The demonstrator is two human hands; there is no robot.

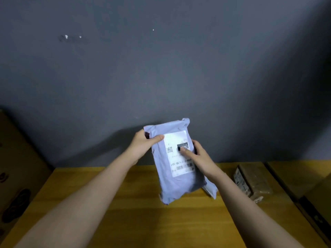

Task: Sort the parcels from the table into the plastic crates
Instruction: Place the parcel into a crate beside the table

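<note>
A pale lilac plastic mailer parcel (176, 178) with a white shipping label is held upright above the wooden table (143, 221), its label facing me. My left hand (143, 145) grips its upper left edge, thumb across the front. My right hand (198, 158) holds the right edge, its thumb pressing on the label's dark square. A brown cardboard box parcel (254, 181) with a label on its side lies on the table to the right. No plastic crate is in view.
A grey wall (161, 68) rises right behind the table. A large cardboard carton (16, 167) stands at the left edge. Another cardboard carton (304, 185) sits at the right, beside the brown parcel.
</note>
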